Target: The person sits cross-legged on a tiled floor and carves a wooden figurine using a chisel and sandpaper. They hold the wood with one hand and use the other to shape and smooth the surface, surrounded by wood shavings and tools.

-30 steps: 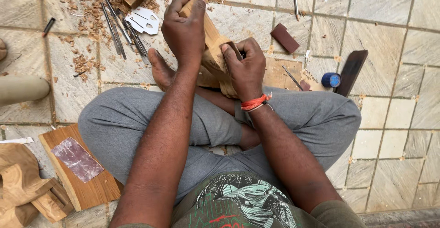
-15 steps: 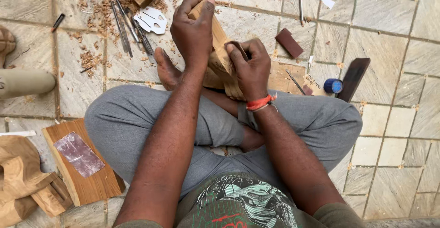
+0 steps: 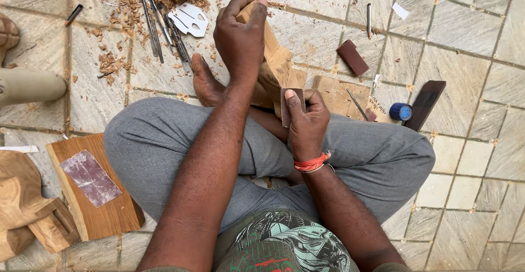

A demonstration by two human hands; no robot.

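Observation:
I sit cross-legged on a stone-tile floor. My left hand grips the top of a pale carved wooden piece that stands tilted between my feet. My right hand, with an orange band at the wrist, presses a folded brown piece of sandpaper against the lower side of the carving. The base of the carving is hidden behind my hands and leg.
Several metal carving tools and wood chips lie at the upper left. A wooden board with sandpaper and carved wood sit at left. A brown block, blue cap and dark stone lie right.
My right hand has slid down the carving toward me with the sandpaper. My left hand keeps its hold on the top.

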